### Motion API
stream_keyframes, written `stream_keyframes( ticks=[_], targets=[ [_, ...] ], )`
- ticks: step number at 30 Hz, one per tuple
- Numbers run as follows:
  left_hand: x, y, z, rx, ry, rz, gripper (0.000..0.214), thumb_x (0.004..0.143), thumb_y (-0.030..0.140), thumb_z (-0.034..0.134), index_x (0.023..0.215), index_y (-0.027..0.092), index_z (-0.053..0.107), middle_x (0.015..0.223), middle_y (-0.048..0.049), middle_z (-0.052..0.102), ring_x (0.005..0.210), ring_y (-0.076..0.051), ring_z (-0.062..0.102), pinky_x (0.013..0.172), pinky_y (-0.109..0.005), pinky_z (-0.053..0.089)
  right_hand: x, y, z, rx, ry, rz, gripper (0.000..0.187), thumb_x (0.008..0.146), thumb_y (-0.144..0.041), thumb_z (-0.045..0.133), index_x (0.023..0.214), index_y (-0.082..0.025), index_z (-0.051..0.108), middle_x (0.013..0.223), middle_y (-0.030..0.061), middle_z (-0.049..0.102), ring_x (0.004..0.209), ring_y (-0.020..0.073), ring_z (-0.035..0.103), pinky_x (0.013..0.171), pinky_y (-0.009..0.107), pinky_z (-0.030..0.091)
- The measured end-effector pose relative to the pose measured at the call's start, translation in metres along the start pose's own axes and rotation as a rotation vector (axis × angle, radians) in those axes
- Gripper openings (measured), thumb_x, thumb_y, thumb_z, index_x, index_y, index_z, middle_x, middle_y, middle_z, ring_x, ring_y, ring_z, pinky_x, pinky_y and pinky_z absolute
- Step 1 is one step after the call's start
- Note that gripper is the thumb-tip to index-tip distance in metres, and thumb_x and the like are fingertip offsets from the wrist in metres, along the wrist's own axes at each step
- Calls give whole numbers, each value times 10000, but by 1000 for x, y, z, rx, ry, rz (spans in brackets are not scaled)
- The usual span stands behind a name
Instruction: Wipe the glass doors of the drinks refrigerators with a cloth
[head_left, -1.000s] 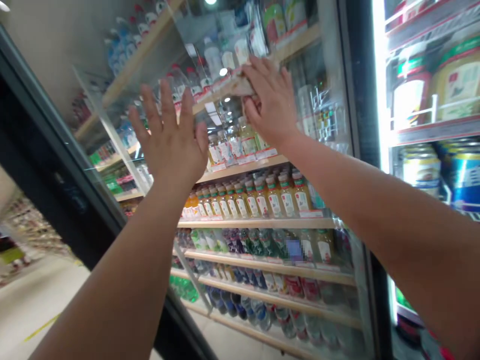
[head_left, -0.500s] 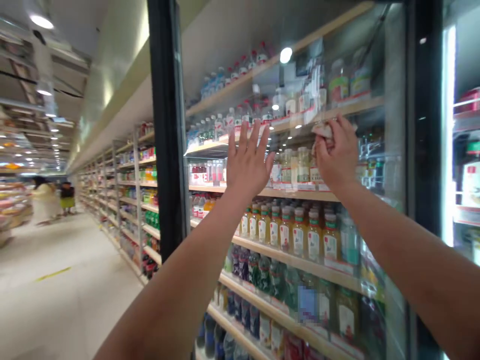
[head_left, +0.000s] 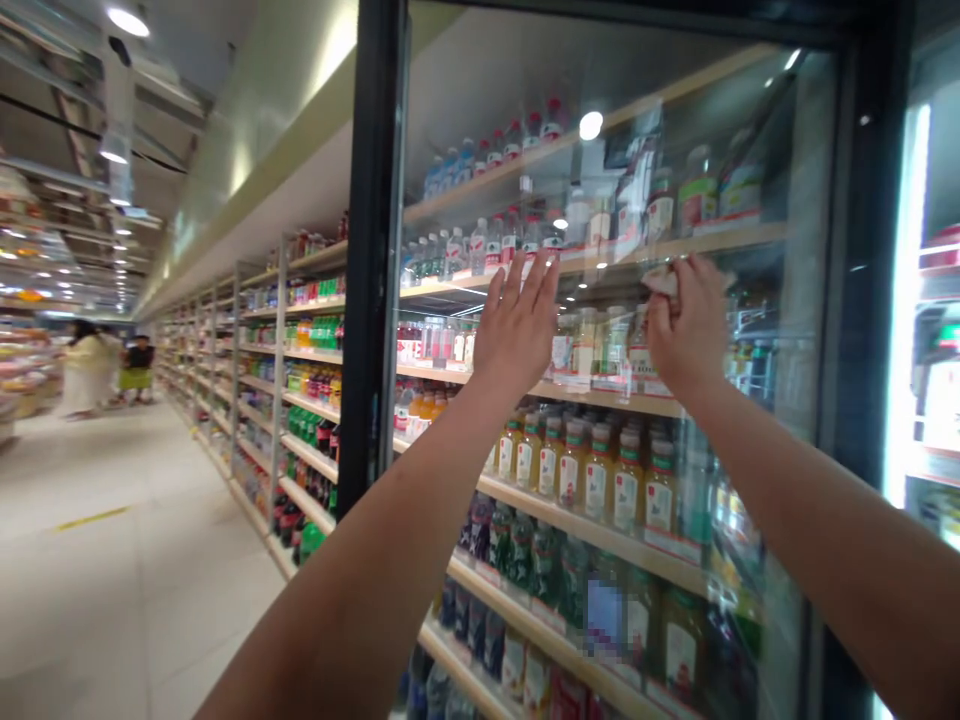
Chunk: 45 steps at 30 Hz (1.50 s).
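- A glass door (head_left: 465, 100) in a black frame (head_left: 371, 250) stands upright right before me; both my arms reach up to it, and nothing lies between my hands and the pane
- In the glass I see wooden shelves of drinks; a row of yellow bottles (head_left: 592, 470) with green caps sits below my hands, and clear water bottles (head_left: 487, 245) sit above them; I cannot tell whether these are behind the pane or mirrored in it
- To my left a long aisle shelf (head_left: 255, 380) of bottles runs away over a pale floor (head_left: 112, 560); two people (head_left: 86, 365) stand far down it, well apart from me
- At my far right a lit cooler (head_left: 930, 400) glows
- My left hand (head_left: 517, 325) has its grip wide open, fingers straight and together, palm flat toward the glass; it holds nothing
- My right hand (head_left: 686, 330) has its grip closed on a small pale cloth (head_left: 664, 280); the cloth is bunched at my fingertips, pressed to the pane, high up, just right of my left hand
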<state>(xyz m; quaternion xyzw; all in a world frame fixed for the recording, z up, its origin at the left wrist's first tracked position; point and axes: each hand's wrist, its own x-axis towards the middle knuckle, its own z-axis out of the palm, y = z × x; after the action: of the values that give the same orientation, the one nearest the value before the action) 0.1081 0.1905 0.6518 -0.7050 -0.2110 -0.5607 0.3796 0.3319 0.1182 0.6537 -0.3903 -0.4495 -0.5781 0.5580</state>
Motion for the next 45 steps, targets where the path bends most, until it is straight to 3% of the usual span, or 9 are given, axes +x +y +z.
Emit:
stream_keyframes(
  ticks=[6,12,19,25,31,33,38,43,45],
  targets=[
    [-5,4,-5,63,-43,178,614,1030,491,346,1593,258,267,1687,-12,165,1567,-292,26,1263,-618,-1,-3,-13,-11,51,-265,-246,566,907,-275,466,1473,-259,459,1546,64,474,1469,307,395,1224,590,326],
    [-18,11,-4,82,-28,153,575,1047,432,314,1593,256,274,1671,-10,219,1563,-285,109,1276,-590,81,-4,7,1,9,146,219,496,903,-306,445,1367,-215,592,1475,155,541,1400,361,473,1193,591,355],
    [-23,13,-16,39,-44,107,613,1027,497,373,1585,256,297,1676,-16,206,1562,-300,100,1268,-585,73,-6,-17,-17,116,-291,-353,545,900,-236,467,1443,-240,512,1508,68,529,1459,258,424,1226,531,368],
    [-22,26,-15,67,-78,73,620,1031,461,369,1598,235,262,1683,-21,177,1564,-305,66,1276,-582,42,-6,2,-9,27,26,6,518,952,-249,418,1459,-175,497,1532,137,477,1461,334,402,1201,618,356],
    [-29,58,-3,91,-55,-82,644,1011,339,403,1599,132,242,1691,-75,128,1555,-356,75,1276,-582,105,-14,-8,-25,220,-294,-509,538,905,-213,529,1442,-201,527,1465,99,567,1416,279,480,1203,506,413],
    [-30,61,-3,81,-41,-79,644,1010,325,400,1600,123,236,1690,-80,128,1555,-356,66,1277,-582,106,-14,-9,-25,188,-236,-475,521,902,-199,527,1423,-185,548,1451,107,579,1418,283,475,1206,510,404],
    [-31,58,-7,42,-20,-66,639,1012,295,367,1605,116,210,1688,-84,123,1564,-311,29,1285,-570,68,-12,-1,-18,36,27,-78,494,908,-224,500,1380,-106,582,1466,168,550,1441,354,426,1201,599,363],
    [-31,59,-6,39,-44,-42,641,1017,272,328,1604,71,167,1688,-87,108,1567,-263,38,1296,-512,69,-14,-10,-29,185,-273,-421,532,899,-226,508,1429,-208,541,1495,92,536,1453,300,426,1197,554,401],
    [-31,58,-6,45,-48,-48,633,1023,279,323,1604,75,175,1689,-79,107,1566,-271,47,1295,-507,67,-16,-11,-30,202,-286,-492,538,903,-204,493,1440,-224,528,1491,80,542,1450,276,434,1200,531,406]
  ],
)
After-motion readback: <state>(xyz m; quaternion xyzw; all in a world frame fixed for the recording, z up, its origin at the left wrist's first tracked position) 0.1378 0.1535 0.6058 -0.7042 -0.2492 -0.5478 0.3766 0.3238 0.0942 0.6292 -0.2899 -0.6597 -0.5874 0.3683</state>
